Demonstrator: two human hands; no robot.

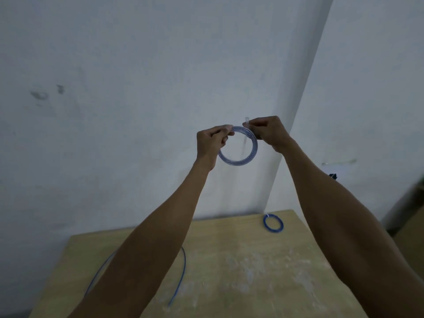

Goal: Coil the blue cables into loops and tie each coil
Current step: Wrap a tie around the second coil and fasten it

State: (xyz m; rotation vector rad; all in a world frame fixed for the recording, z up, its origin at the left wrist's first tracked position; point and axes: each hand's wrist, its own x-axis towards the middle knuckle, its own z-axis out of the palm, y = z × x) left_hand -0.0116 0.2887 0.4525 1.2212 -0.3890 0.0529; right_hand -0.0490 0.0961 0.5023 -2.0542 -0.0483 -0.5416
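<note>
A pale, scuffed wall fills most of the frame, meeting a lighter wall at a corner on the right, and a light wooden table with whitish smears takes up the lower part. Just above the middle of the frame, held up in the air in front of the wall and well clear of the table, is a blue cable coil of several round turns. The left hand pinches the coil's upper left arc, fingers curled round the strands. The right hand grips the upper right arc, its fingertips pinched on a thin white tie that stands up above the coil and hangs down behind it; whether the tie is closed round the strands cannot be told through the blur. Both bare forearms reach up from the bottom edge. On the table, near its far right corner, lies a second blue coil with a white tie on its upper left side. At the lower left, a loose blue cable curves across the table, partly hidden behind the left forearm.
</note>
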